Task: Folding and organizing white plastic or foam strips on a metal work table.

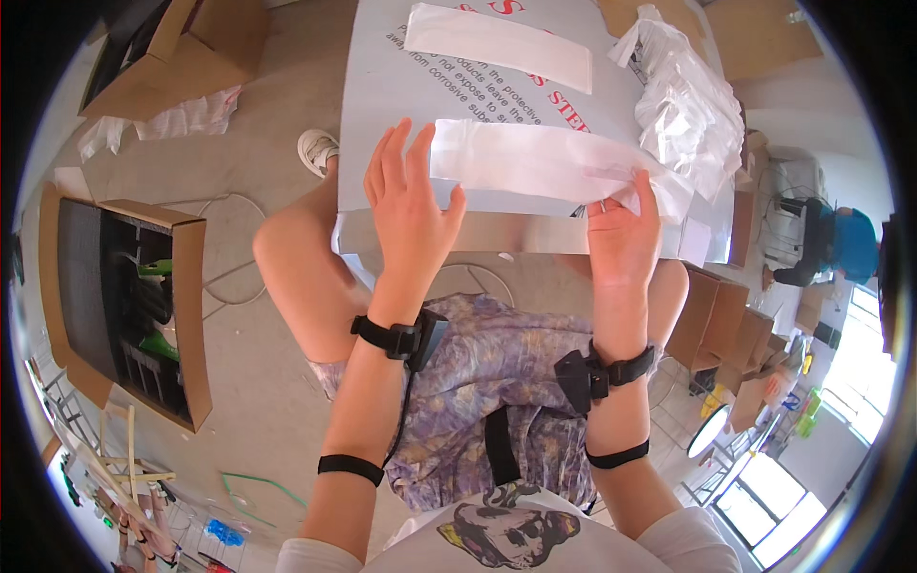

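A long, flat white sleeve (525, 158) of thin, shiny material lies across the grey film-covered table (373, 105) in front of me. My right hand (626, 234) pinches its right end between thumb and fingers, where the material is creased. At its left end, my left hand (413, 215) has its fingers spread and thumb apart, holding nothing; whether the fingertips touch the sleeve I cannot tell. Farther back on the table rests a second flat white packet (497, 46). To the right is a crumpled heap of similar white sleeves (688, 110).
An open cardboard box (196, 315) with dark and green contents stands on the floor at left, another box (215, 48) beyond it. Brown cartons (712, 310) stand at right. A person in a blue top (850, 239) is bent over at far right. A cable (244, 201) crosses the floor.
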`<state>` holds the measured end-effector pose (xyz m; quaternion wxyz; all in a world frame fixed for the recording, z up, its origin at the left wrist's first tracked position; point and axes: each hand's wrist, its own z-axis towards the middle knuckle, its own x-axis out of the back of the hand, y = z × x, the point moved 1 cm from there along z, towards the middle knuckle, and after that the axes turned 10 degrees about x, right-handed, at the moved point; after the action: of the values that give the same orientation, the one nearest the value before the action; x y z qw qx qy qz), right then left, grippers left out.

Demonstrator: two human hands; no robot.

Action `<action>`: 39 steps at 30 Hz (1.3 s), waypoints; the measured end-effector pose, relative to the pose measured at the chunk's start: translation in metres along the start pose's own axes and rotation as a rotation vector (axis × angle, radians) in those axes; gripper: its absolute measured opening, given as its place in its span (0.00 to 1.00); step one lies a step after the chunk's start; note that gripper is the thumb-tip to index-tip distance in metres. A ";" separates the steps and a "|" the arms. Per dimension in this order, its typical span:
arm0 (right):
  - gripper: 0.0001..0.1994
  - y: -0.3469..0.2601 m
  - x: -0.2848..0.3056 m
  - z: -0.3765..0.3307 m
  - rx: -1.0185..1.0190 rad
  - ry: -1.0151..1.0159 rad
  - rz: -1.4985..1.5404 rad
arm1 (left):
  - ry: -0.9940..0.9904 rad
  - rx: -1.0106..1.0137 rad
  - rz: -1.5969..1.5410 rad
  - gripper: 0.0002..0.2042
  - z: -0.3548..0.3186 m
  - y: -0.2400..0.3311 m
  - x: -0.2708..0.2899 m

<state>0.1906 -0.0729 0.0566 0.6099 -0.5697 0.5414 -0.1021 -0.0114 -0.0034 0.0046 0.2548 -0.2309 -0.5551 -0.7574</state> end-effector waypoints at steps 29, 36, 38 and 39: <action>0.14 0.015 0.058 0.054 0.000 0.061 0.023 | -0.031 -0.192 0.016 0.16 0.016 0.002 -0.042; 0.16 0.014 0.062 0.050 0.105 0.071 -0.140 | -0.056 -0.156 0.039 0.18 0.015 0.000 -0.044; 0.17 0.015 0.064 0.050 0.152 0.080 -0.132 | -0.039 -0.157 0.036 0.19 0.014 -0.003 -0.044; 0.17 0.015 0.066 0.051 0.158 0.082 -0.136 | -0.024 -0.157 0.031 0.19 0.014 -0.004 -0.045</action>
<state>0.2490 -0.0870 -0.0041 0.6218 -0.5507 0.5163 -0.2087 0.0216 0.0171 -0.0228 0.2410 -0.2678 -0.4933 -0.7918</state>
